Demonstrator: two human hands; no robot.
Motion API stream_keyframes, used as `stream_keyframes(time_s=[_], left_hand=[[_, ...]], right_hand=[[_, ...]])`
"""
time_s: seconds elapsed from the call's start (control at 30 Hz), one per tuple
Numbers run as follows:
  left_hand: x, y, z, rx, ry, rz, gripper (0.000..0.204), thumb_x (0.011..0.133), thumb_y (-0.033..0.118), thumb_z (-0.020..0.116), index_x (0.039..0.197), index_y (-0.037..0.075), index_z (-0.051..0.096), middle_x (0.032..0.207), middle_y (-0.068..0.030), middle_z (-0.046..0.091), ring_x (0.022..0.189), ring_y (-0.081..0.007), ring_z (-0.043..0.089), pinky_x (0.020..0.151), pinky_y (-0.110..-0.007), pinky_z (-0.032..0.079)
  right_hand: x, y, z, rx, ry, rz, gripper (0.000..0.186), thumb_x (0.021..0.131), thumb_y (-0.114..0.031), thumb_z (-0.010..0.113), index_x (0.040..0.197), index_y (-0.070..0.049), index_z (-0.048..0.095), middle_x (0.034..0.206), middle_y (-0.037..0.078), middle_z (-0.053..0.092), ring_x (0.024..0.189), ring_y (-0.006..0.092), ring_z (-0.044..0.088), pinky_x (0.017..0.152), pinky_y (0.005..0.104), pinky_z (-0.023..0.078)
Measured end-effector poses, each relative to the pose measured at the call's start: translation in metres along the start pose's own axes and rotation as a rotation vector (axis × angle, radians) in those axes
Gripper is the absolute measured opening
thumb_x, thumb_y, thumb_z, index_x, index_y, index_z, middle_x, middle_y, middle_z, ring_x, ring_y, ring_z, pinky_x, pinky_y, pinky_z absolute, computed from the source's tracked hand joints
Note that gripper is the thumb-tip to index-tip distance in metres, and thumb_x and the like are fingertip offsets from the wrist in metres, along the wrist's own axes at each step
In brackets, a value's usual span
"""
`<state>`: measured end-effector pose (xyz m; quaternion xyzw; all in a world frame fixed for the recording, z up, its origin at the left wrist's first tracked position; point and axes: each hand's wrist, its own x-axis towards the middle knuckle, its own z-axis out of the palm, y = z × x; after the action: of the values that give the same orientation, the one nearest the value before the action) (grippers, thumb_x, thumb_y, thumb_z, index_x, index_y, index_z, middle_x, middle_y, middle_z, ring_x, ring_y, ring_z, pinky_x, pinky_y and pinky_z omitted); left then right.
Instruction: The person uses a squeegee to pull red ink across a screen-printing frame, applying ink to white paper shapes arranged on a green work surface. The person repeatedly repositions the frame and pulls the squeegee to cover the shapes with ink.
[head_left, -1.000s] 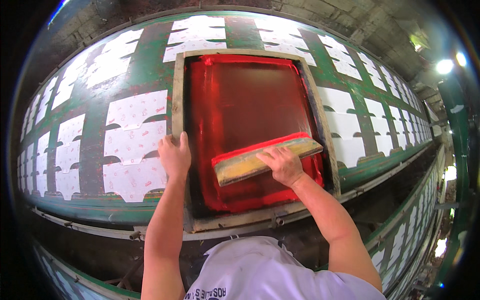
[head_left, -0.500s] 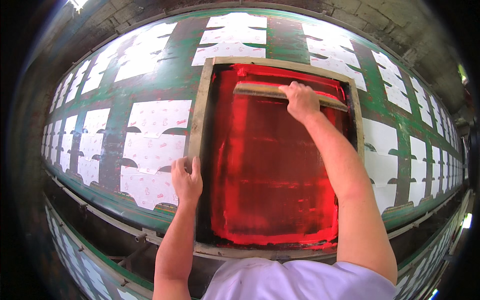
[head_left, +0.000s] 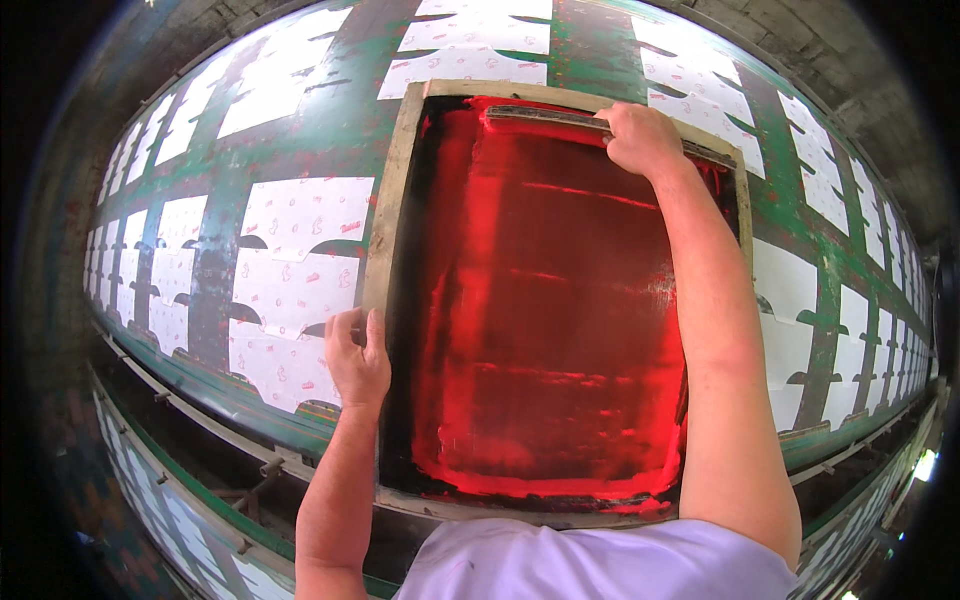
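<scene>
A wooden screen frame lies on the long green printing table, its mesh coated in wet red ink with dark margins. My right hand is closed on a long squeegee lying across the top of the mesh, just inside the far bar, with red ink along it. My left hand is at the frame's left side, low down, its fingers curled at the edge. My right forearm crosses over the right part of the screen.
White cut fabric pieces, many with small red prints, lie in rows along the green table on both sides of the screen. Pipes and rails run along the near edge, above another lower table with white pieces. A block wall stands beyond.
My right hand has carried the squeegee from the lower part of the screen up to its far end, leaving faint streaks. My left hand stays at the left bar. The view has shifted.
</scene>
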<state>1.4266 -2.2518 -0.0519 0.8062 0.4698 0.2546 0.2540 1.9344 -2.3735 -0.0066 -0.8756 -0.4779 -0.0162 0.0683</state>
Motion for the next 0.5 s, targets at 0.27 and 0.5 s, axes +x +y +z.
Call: stream_keyframes(time_s=[0.27, 0.5], left_hand=[[0.002, -0.001, 0.001, -0.010, -0.006, -0.012, 0.033, 0.109, 0.032, 0.076, 0.110, -0.001, 0.072, 0.107, -0.0174, 0.070, 0.097, -0.0357, 0.069, 0.090, -0.047, 0.055], [0.003, -0.006, 0.000, -0.029, -0.041, 0.048, 0.044, 0.108, 0.037, 0.075, 0.130, -0.001, 0.071, 0.128, -0.0191, 0.070, 0.122, -0.0396, 0.067, 0.104, -0.051, 0.055]], right_hand=[[-0.067, -0.041, -0.037, 0.019, -0.290, -0.047, 0.035, 0.085, -0.010, 0.066, 0.114, -0.015, 0.086, 0.112, 0.020, 0.084, 0.109, 0.0425, 0.080, 0.095, 0.0573, 0.064], [-0.213, -0.114, -0.047, 0.022, -0.292, -0.070, 0.040, 0.081, -0.013, 0.071, 0.118, -0.019, 0.088, 0.108, 0.018, 0.083, 0.104, 0.0414, 0.080, 0.093, 0.0577, 0.065]])
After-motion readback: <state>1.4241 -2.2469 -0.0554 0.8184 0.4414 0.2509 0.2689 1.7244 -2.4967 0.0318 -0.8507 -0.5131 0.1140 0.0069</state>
